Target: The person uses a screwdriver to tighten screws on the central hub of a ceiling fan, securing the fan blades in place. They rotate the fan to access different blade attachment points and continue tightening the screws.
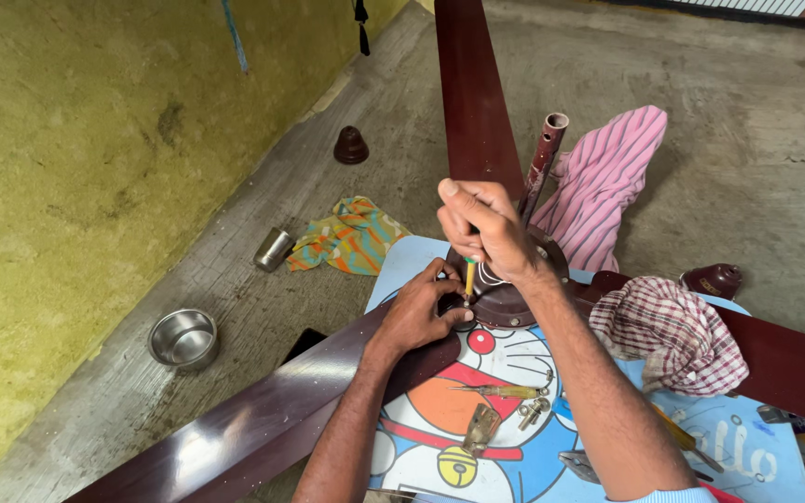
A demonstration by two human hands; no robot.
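Our right hand [484, 228] grips a yellow-handled screwdriver [469, 277]; our left hand [418, 312] pins the dark maroon fan blade [263, 419]. A tilted tip could slip off the screw.

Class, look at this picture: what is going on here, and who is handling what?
A person is working on a dark red ceiling fan lying on a cartoon-printed board on the floor. The right hand holds a yellow-handled screwdriver tip-down at the fan's hub, while the left hand steadies the blade's root. Loose screws and another screwdriver lie on the board.
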